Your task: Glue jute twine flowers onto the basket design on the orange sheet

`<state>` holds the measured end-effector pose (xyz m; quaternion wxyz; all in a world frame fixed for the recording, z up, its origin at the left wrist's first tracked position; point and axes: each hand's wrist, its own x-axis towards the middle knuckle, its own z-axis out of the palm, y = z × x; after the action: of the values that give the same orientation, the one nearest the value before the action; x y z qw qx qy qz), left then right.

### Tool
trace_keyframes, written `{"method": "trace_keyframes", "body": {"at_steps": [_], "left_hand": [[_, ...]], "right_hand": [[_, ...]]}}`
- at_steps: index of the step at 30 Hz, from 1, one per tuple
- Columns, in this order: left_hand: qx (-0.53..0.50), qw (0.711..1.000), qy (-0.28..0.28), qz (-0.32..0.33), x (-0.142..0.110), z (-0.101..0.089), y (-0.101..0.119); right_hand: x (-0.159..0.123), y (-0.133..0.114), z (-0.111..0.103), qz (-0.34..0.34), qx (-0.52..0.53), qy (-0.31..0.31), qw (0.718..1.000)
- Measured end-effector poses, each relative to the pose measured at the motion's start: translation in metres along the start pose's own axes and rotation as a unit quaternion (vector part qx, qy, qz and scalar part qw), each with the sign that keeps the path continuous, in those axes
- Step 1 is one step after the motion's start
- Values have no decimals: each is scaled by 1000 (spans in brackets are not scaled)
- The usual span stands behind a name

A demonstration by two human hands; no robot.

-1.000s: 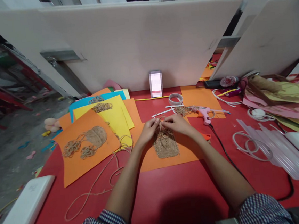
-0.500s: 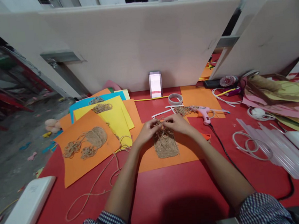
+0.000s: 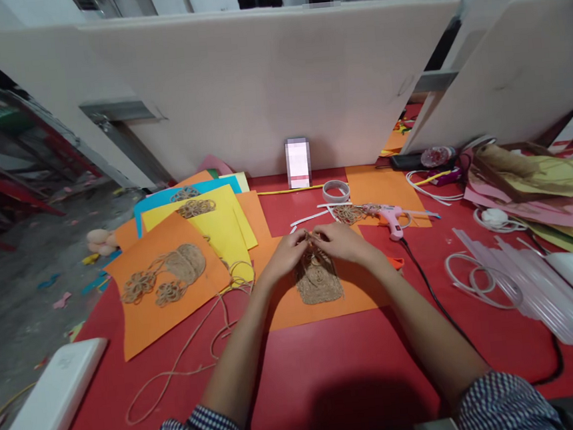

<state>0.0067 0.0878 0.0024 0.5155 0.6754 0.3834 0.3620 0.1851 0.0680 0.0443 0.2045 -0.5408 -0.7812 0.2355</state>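
A flat piece of coiled brown twine work lies on an orange sheet in front of me. At its upper end my left hand is closed in a pinch on the twine. From the other side my right hand pinches the twine too, its fingertips close against those of the left. The fingers partly hide the exact strand between them. Just beyond the right hand lies a looped twine piece, beside a pink hot glue gun.
To the left, orange, yellow and blue sheets carry more twine shapes. A loose cord trails over the red table. Clear tubes lie right, a tape roll and phone ahead. A white panel stands behind.
Both hands have come slightly nearer to me and closer together at the top of the twine piece. The twine piece itself lies in the same place.
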Motion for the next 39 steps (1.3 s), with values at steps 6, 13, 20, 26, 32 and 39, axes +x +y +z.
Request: {"method": "trace_keyframes", "body": {"at_steps": [6,13,20,26,32,39], "left_hand": [[154,988,-21,-6,4,-5,11],[274,960,5,-64,2,-9,25],[402,911,49,-82,-1,-11,49],[390,921,1,-17,-4,7,56],[505,863,3,1,-8,19,54],[515,854,51,-65,-9,10,66]], "right_hand": [[1,0,2,-15,-23,15,1000],[3,4,2,-15,-4,36,999],[7,6,14,38,34,133,990],[17,15,33,71,268,165,946],[19,14,50,100,466,197,857],[22,15,48,78,354,228,904]]}}
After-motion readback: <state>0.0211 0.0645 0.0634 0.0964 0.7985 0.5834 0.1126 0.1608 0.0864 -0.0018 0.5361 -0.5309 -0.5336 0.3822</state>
